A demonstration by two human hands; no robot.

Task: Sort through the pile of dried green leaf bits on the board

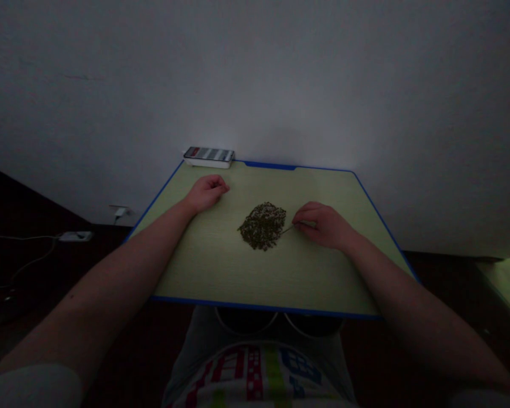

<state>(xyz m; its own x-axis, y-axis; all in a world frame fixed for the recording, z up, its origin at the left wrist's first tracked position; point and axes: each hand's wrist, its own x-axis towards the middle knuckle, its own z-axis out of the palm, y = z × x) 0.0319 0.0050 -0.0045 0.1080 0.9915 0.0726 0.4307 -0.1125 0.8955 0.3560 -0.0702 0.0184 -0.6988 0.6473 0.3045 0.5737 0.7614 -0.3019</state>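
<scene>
A flat, roughly round pile of small mixed grains (263,225), green-brown and pale, lies in the middle of a light wood-toned table (221,266). From the right, my right hand (321,225) pinches a thin, stick-like tool (287,229) between thumb and fingers. The tip of this tool reaches the pile's right edge; its exact kind is too dim to make out. To the left and beyond the pile, my left hand (207,192) rests on the tabletop, curled into a loose fist. Nothing shows in its fingers, though their inner side is partly hidden.
At the table's far left corner a phone (209,153) lies on a white box (208,162). A blue rim (267,307) edges the table, which stands near a grey wall (263,73). A power strip (75,236) with cables is at the left; my knees are under the front edge.
</scene>
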